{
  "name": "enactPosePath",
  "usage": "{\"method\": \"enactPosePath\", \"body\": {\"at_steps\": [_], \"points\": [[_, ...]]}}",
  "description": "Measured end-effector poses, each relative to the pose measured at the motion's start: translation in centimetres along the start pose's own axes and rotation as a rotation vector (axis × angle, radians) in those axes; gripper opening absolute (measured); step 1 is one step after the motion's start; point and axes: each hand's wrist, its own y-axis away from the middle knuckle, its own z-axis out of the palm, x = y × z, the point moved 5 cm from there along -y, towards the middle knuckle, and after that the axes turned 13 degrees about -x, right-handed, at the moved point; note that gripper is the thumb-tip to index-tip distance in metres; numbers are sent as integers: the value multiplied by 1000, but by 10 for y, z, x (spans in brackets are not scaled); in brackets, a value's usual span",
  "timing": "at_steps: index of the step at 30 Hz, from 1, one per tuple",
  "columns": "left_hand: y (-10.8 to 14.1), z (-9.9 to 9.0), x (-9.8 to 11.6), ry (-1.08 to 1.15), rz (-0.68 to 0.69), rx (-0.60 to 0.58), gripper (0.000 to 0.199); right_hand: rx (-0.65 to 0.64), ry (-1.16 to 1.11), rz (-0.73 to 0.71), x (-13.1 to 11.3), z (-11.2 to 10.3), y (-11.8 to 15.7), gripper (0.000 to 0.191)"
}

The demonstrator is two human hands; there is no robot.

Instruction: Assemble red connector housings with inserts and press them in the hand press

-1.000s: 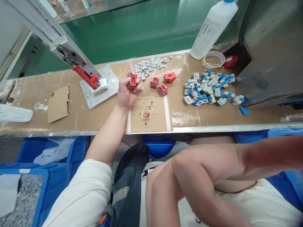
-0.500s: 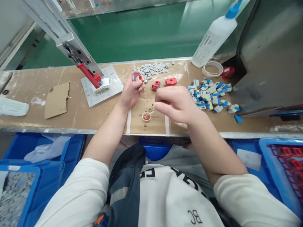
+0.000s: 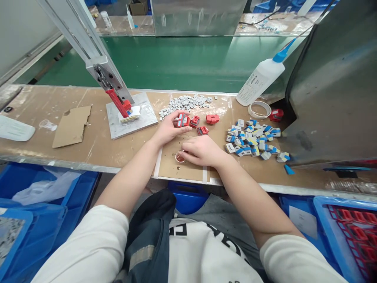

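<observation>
My left hand [image 3: 169,129] holds a small red plastic part with a grey-blue top [image 3: 183,120], thumb below and fingers above it. My right hand [image 3: 203,151] is closed in a pinch over the small round cup of reddish-brown stuff [image 3: 179,158]. Whatever its fingertips grip is hidden. Beside the left hand lie three more red parts: one near its fingertips [image 3: 194,121], another closer to me [image 3: 202,130], and a third farther right [image 3: 212,118]. A small dark round bit [image 3: 178,168] lies in front of the cup.
Small grey pieces [image 3: 188,102] spread behind the hands. Blue, white and yellow blocks [image 3: 253,137] lie at right, near a tape roll [image 3: 259,109] and a leaning white bottle [image 3: 260,80]. Left stands a red-handled clamp press [image 3: 118,103] beside cardboard [image 3: 72,126]. Blue crates [image 3: 321,200] flank me.
My right hand has come down and left to the cup, covering the little stick there. My left hand has shifted slightly right and lower. Another red part now lies on the table.
</observation>
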Motion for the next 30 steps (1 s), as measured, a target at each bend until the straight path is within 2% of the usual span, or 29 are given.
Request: {"method": "enactPosePath", "body": {"at_steps": [4, 8, 10, 12, 16, 19, 22, 30], "points": [[2, 0, -6, 43, -13, 0, 73, 10, -27, -31, 1, 2, -1, 39], [5, 2, -9, 30, -60, -36, 66, 10, -126, -3, 6, 5, 1, 41], [6, 3, -9, 8, -77, -58, 62, 48, -202, 24, 11, 4, 3, 42], [7, 4, -10, -23, -111, -78, 60, 167, -284, 61, 18, -1, 6, 44], [9, 8, -13, -83, -199, -123, 59, 557, -405, 237, 41, -18, 19, 47], [9, 10, -11, -136, -195, -129, 56, 708, -415, 374, 53, -22, 25, 51], [8, 11, -10, -189, -190, -119, 54, 729, -391, 431, 59, -21, 25, 54], [8, 11, -9, -256, -184, -113, 52, 663, -329, 471, 59, -17, 19, 48]]}}
